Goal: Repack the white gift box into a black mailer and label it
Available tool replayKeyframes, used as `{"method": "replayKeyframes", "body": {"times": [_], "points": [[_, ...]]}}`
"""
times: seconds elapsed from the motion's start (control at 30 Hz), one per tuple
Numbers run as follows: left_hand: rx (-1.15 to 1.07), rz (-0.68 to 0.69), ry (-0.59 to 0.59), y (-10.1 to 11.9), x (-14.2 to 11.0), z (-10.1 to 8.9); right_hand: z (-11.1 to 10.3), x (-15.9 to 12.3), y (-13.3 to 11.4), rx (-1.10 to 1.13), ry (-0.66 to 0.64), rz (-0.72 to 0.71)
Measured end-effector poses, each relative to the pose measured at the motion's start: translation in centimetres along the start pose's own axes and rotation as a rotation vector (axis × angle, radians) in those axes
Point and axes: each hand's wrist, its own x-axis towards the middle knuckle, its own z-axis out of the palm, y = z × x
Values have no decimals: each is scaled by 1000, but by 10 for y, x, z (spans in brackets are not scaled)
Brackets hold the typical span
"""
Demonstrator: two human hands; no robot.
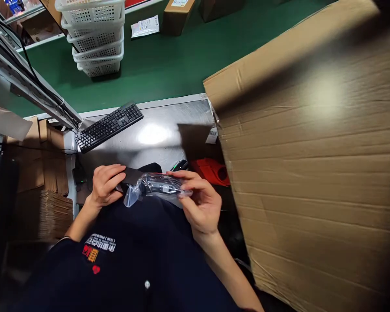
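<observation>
In front of my chest, my right hand pinches one end of a clear plastic bag between thumb and fingers. Dark contents, perhaps a coiled cable, show through the film, along with a small pale label. My left hand is closed on a dark flat piece that meets the bag's other end. I cannot tell whether the two are joined. Just beyond my right fingers lies a dark device with a green light, partly covered. A bright red object is beside it.
A large cardboard sheet or box panel fills the right side. Across the metal table lies a black keyboard. Stacked white baskets, a white packet and a brown box stand on the green surface. Folded cardboard is stacked left.
</observation>
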Motion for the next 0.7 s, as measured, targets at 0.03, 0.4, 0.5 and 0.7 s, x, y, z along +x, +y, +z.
{"method": "replayKeyframes", "body": {"times": [0.03, 0.4, 0.5, 0.7], "points": [[15, -14, -18, 0, 0, 1, -1, -1, -4, -97, -14, -50], [-155, -201, -256, 6, 26, 36, 19, 34, -5, -672, -290, -314], [-138, -328, -143, 10, 38, 38, 23, 46, -18, -800, -233, -406], [-205, -304, 9, 30, 37, 56, 23, 28, -22, -858, -346, -501]]}}
